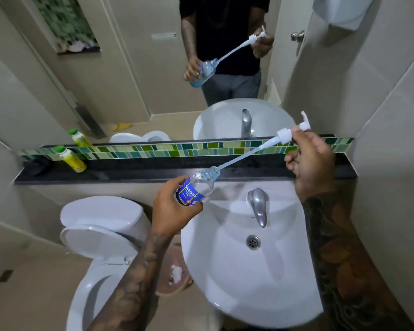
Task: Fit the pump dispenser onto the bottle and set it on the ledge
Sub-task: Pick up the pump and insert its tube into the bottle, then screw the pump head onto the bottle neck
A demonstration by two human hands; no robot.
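While over sink [237,271]: bottle [196,187] tilted, neck toward 2 o'clock.
Left hand [170,209]: wrapped round bottle.
Right hand [308,158]: pinching pump dispenser [285,134]; tube tip inside neck.
Ledge [153,170]: behind, 12 o'clock.

Above the white sink [237,271], the clear blue-labelled bottle [196,189] tilts rightward; the white pump dispenser's [285,133] tube enters its neck.
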